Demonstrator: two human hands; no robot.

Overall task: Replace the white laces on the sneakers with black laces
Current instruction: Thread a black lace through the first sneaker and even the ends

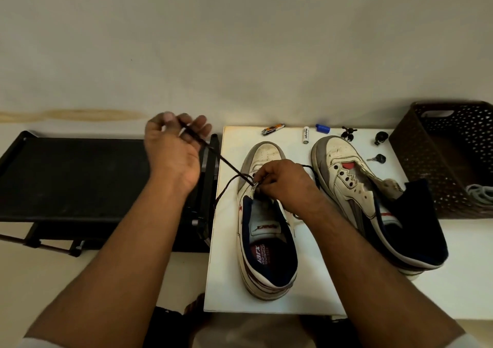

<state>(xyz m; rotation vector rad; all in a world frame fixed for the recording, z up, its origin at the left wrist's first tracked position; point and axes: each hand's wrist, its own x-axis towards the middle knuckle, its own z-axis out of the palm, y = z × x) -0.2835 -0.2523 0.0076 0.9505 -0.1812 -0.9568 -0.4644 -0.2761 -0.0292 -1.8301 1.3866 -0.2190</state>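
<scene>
My left hand [174,145] is raised over the black stand [80,177] at the left, and its fingers are curled around one end of the black lace [226,164], so I hold it tight. The lace goes from this hand in a straight line down to the front eyelets of the left sneaker [265,222], which stands upright on the white board [229,267] with the toe away from me. My right hand [282,182] rests on the tongue area of this sneaker, and its fingertips pinch the lace where it meets the eyelets. Another part of the lace makes a loop beside the sneaker, over the left edge of the board. The right sneaker [373,201] lies tilted just beside, without any lace in its eyelets. In the brown basket [426,161] at the right I see white laces [480,191]. A battery [305,135] and a nail clipper [272,129] lie near the far edge.
</scene>
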